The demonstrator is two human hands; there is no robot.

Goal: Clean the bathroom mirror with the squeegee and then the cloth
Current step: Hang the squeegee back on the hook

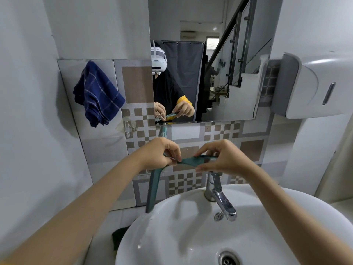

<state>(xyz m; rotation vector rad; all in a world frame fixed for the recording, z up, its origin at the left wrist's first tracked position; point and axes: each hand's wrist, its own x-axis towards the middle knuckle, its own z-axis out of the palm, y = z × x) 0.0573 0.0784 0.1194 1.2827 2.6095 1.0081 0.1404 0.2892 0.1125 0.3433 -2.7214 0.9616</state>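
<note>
The head view shows, in the middle of the frame, a dark green plastic squeegee point(193, 161) held above the white round ceramic sink point(183, 222); its long part hangs down at the left. The left hand point(158, 153) and the right hand point(221, 159) both pinch it with fingertips, just above the chrome metal tap point(219, 196). Above them is the rectangular wall mirror point(229, 77), and a dark blue checked cloth point(97, 94) hangs on the tiled wall in the upper left.
</note>
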